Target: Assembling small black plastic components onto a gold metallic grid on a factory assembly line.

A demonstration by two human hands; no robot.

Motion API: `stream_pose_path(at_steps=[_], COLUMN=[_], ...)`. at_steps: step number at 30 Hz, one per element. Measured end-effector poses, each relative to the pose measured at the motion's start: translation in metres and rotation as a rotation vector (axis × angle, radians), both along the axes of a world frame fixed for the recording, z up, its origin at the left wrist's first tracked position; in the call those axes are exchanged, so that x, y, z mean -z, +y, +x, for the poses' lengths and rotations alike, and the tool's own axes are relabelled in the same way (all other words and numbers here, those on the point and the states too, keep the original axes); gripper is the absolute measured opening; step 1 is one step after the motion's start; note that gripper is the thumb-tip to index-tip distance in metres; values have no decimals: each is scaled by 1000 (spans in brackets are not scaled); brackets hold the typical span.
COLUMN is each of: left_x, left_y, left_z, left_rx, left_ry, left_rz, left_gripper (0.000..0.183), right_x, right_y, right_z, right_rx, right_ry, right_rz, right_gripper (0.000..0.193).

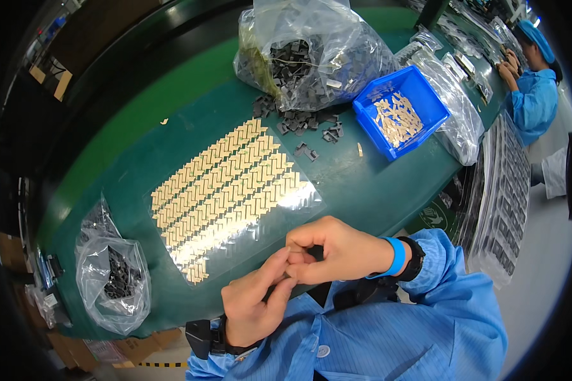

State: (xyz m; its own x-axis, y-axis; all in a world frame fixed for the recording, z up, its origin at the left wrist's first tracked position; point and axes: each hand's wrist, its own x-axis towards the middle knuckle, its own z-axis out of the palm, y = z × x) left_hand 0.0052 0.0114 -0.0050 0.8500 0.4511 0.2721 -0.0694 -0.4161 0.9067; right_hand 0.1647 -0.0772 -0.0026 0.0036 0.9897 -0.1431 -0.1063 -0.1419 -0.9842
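Nearest the camera, a blue, finely striped, long-sleeved work smock (pixel 400 330) with a pale round button. Past the smock, just short of the near edge of a clear, flat plastic sheet (pixel 267 230), a bare left hand (pixel 254 301) and a bare right hand (pixel 337 251), close together. At the right wrist, a bright blue band (pixel 398 257) beside a black strap (pixel 416 256). Right thumb and forefinger curved into a ring, tips together and meeting the left thumb and forefinger; anything between the tips too small and hidden to make out, so impossible to tell whether clamped on something. On the sheet, ahead and to the left of those fingertips, near but apart from them, slanting bands of flat, tan, zigzag-shaped pieces (pixel 216 184); toward the sheet's near edge, a bare, shiny stretch. Under the sheet, a dark green tabletop (pixel 111 171). Beyond the sheet's far right corner, small black angular parts (pixel 299 120), loose beside a large, crinkled, clear plastic bag (pixel 362 57). Right of the sheet, a deep blue plastic bin (pixel 434 105) with more tan pieces inside. Left of the sheet, a smaller clear plastic bag (pixel 95 289), black parts inside. Far to the sheet's right, a co-worker in blue (pixel 535 105).
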Motion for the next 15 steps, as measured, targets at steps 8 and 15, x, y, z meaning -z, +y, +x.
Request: stream_pose_path(at_steps=[8, 15], left_x=[8, 5], left_y=[-7, -6], left_z=[4, 4], left_rx=[-16, 11], left_ry=[-244, -268], left_rz=[-1249, -1539], left_gripper=[26, 24], right_x=[-5, 3], right_y=[5, 8], right_z=[2, -6], right_rx=[76, 210], right_ry=[507, 75], right_rz=[-76, 264], right_gripper=[10, 15])
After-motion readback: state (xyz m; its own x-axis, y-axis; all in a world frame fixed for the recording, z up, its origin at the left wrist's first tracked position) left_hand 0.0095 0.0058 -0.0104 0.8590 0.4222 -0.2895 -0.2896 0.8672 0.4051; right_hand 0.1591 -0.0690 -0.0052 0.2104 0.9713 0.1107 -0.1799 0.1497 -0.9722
